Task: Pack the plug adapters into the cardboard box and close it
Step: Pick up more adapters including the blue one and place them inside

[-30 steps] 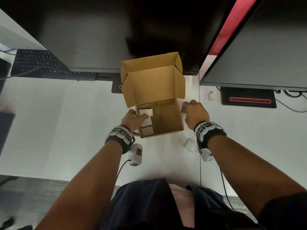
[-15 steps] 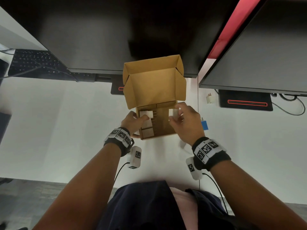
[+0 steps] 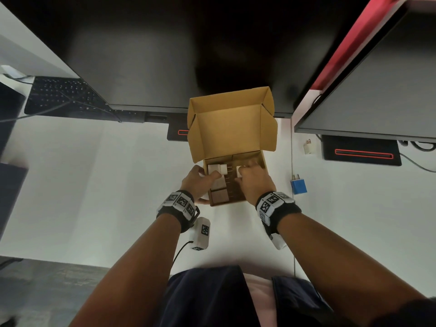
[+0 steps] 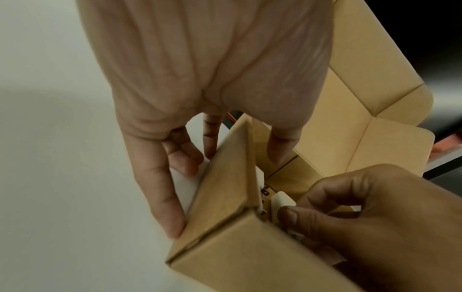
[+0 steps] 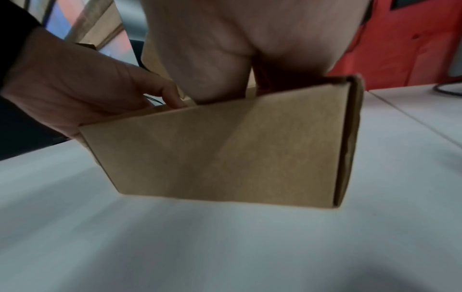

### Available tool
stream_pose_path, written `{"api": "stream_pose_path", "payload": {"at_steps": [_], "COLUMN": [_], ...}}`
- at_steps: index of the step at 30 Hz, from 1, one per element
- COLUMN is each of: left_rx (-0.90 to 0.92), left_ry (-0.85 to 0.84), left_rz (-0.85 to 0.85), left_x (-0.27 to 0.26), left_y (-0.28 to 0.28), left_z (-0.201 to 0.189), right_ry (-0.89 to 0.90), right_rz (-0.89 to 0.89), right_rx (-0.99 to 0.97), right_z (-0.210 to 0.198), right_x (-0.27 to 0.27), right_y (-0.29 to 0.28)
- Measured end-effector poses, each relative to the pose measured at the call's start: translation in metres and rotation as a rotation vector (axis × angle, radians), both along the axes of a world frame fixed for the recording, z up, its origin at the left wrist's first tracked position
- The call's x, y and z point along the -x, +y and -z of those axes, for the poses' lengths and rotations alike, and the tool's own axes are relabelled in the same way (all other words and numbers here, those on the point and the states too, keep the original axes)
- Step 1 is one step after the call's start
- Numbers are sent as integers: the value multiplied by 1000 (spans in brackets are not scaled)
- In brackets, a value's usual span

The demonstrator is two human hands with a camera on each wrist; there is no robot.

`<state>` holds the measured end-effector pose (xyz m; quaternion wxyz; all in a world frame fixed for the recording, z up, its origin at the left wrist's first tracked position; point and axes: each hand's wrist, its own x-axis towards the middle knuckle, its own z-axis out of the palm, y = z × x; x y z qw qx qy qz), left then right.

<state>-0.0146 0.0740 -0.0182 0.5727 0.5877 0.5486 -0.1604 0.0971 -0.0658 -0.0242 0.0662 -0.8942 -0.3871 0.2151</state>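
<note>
White bench (image 3: 94, 185) is seen under dark monitors, with the open cardboard box (image 3: 232, 128) at its middle, lid raised. White plug adapters (image 3: 218, 169) lie in its left compartment. Another white adapter (image 4: 283, 201) is pinched inside by the right hand (image 3: 254, 182). The box's left wall is gripped by the left hand (image 3: 197, 182). A blue adapter (image 3: 298, 186) and a further white one (image 3: 308, 147) lie outside. No writing is legible.

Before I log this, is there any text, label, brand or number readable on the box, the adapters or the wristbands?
No readable text in any view.
Cardboard box: plain, no print visible.
White plug adapter in the right hand: no marking legible.
Blue plug adapter: too small to tell.
Wristbands: black-and-white square marker patterns only, no letters.
Keyboard: key legends too small and blurred.
</note>
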Motion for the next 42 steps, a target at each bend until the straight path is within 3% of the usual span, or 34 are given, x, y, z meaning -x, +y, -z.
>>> {"api": "stream_pose_path", "payload": {"at_steps": [15,20,23,25,28,31,34,39,42], "left_rx": [-4,1,4,-6,-24,-20,-9,-2,-5], "left_ry": [-9,5,16,16,18,24,20,15,15], "left_rz": [-1,-13,-18,-19,-14,-20,-31,-36,-34], "left_x": [1,-1,-4,-5,-7,-7,-5,-5,-5], "left_y": [-2,0,1,1,-1,-2,-1,-1,0], "left_z": [-5,-3,-1,1,1,-1,0,3,3], "right_ry": [-11,-24,-45,-31,35,88,72,45,68], "right_rz": [-54,64,282,387,412,377,401,461,362], "right_rx": [-113,-362,-480,-354,20,116,-23,-448,-512], "right_z": [4,-9,-11,-8,0,6,1,-25,-39], "right_x": [-5,-17,-35,-48,-58,-58,-54,-44,-32], "right_y": [-2,-26,-62,-86,-112,-121,-118,-94,-70]}}
